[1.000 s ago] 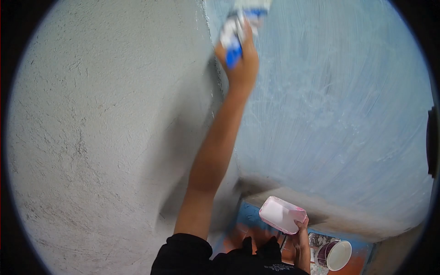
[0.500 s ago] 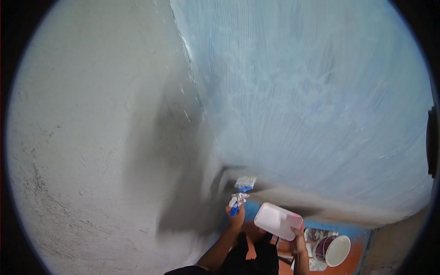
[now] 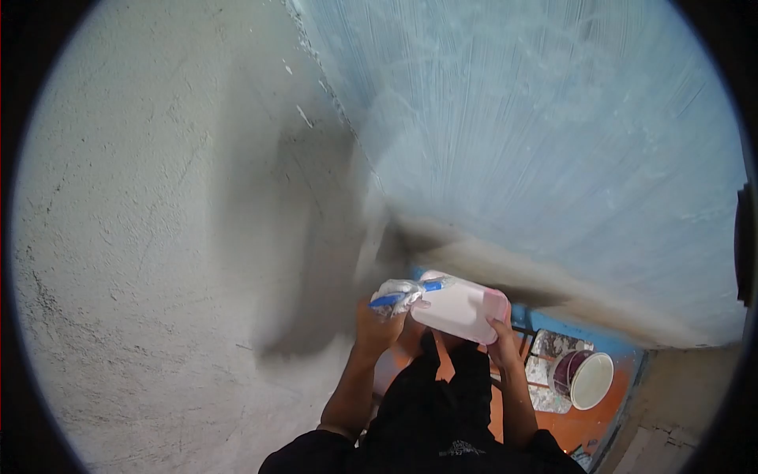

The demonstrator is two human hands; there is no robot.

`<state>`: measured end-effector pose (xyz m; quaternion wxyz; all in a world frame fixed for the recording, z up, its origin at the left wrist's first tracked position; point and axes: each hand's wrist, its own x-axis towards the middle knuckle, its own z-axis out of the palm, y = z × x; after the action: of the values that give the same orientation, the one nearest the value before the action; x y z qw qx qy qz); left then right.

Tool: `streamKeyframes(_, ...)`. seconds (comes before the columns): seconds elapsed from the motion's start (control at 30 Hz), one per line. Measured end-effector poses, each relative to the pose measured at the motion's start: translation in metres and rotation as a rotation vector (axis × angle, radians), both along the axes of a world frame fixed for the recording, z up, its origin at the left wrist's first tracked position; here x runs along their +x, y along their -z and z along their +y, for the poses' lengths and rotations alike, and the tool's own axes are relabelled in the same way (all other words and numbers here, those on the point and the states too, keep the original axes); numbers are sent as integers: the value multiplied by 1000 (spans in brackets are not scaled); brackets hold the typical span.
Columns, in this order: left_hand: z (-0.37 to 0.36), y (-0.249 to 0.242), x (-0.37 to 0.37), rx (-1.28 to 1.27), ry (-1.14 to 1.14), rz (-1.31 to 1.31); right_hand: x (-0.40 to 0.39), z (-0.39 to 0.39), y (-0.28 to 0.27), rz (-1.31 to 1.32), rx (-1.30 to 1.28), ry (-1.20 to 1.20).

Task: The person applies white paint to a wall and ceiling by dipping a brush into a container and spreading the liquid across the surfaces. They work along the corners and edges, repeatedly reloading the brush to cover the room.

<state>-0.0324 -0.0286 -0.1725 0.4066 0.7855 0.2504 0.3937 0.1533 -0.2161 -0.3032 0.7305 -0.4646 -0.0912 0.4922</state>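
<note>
The left hand (image 3: 379, 325) grips a paintbrush (image 3: 432, 287) over the pink tray (image 3: 459, 311); the right hand (image 3: 502, 346) clasps the tray's edge. Right of the right hand are a paint-spattered board (image 3: 543, 371) and a bucket (image 3: 564, 373), orange flooring (image 3: 586, 426) beneath. A streaked blue wall (image 3: 537, 158) stands ahead; a grey wall (image 3: 134, 197) flanks the left hand.
</note>
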Motion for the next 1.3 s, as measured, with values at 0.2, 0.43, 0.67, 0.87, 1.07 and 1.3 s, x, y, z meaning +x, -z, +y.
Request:
streamKeyframes(0.2,-9,32,6,-43,-16,112,-11,6,-22,-3,25,-9)
streamKeyframes(0.43,-13,12,22,-262,49,174,-20,5,-43,-1,-8,-10)
streamKeyframes(0.67,-15,14,33,-246,115,172,-21,0,-55,6,-15,-25)
streamKeyframes(0.87,-20,21,40,-207,131,153,-20,-7,-57,-4,-14,-1)
streamKeyframes(1.07,-24,15,34,-242,-11,67,-18,-14,-62,37,-14,21)
streamKeyframes(1.3,-24,-1,40,-726,-318,-399,-5,-13,-70,60,40,27)
